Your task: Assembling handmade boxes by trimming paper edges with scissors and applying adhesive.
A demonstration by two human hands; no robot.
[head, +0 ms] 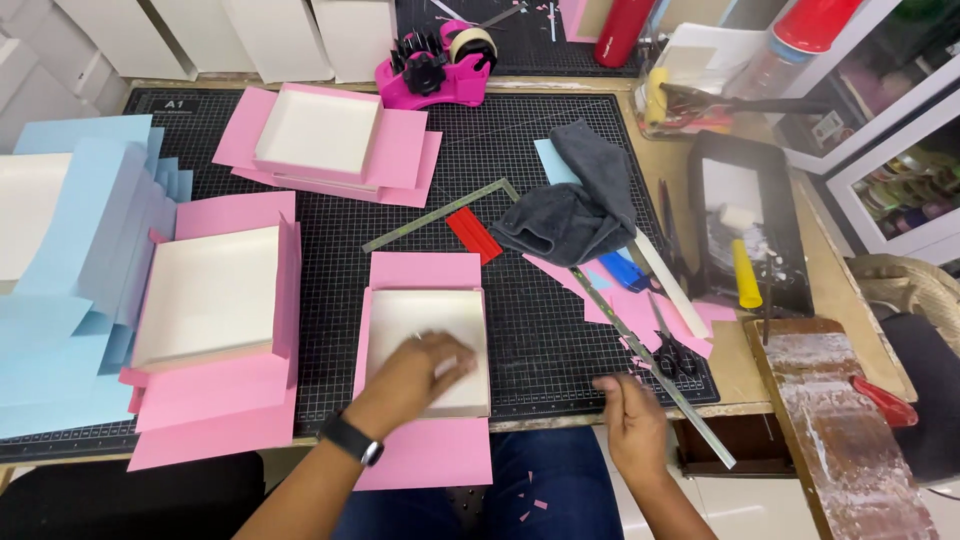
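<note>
left hand (pixel 415 365): lower centre, I see it laid flat, fingers together, pressing inside the white box tray (pixel 428 350).
right hand (pixel 628 410): lower right at the mat edge, fingers curled by the steel ruler (pixel 650 365); pinching or just resting, I can't tell.
pink sheet (pixel 425 450): under the tray, flaps flat front and back.
step: I read it as seating the tray before wrapping.
next move: calls for folding the flaps up square, tray held firm.
far: two wrapped trays left, grey cloth (pixel 570 205), pink tape dispenser (pixel 435 65) top centre.
</note>
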